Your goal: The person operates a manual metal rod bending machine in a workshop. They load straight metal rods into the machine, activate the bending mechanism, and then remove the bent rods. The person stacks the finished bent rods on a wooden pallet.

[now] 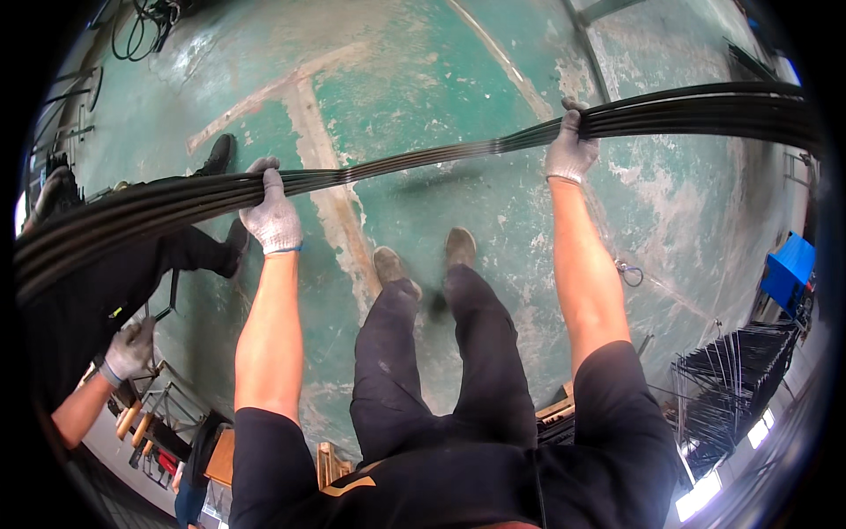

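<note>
A long bundle of thin black rods [441, 154] stretches across in front of me, and its two ends run toward the left and right rims of the head view. My left hand [272, 212], in a greyish-white knit glove, is closed around the bundle left of the middle. Farther right, my right hand [571, 152], gloved the same way, grips it with the thumb side up. Between my hands the rods lie close together above the floor. Whether they are solid bars or tubes, I cannot tell.
A co-worker in dark clothes stands at the left, with a gloved hand [130, 351] low beside the bundle. Worn green floor [423, 79] lies below. To the right are a blue bin [787, 275] and a rack of black rods [731, 379]. Black cable [132, 35] lies far left.
</note>
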Action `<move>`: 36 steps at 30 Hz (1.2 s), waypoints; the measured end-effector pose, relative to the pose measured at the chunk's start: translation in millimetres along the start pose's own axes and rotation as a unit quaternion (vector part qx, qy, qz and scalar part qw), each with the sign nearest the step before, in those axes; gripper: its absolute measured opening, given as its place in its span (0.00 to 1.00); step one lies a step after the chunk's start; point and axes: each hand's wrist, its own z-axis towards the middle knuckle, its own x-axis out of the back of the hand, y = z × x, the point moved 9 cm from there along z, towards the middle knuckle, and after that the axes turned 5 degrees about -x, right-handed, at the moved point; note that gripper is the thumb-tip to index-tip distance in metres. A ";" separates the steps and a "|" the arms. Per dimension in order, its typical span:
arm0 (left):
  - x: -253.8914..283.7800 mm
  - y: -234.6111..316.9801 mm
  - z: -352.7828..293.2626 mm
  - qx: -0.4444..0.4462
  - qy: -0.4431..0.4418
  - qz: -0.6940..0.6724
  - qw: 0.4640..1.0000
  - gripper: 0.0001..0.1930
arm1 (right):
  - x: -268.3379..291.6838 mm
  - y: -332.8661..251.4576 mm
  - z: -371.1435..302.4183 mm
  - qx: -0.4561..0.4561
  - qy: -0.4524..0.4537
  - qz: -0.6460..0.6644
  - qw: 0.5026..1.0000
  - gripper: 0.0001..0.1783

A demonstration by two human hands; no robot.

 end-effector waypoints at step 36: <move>82.3 188.8 -58.4 0.047 0.022 -0.071 0.996 0.21 | 99.3 -196.0 -13.3 -0.042 -0.154 0.000 0.987 0.29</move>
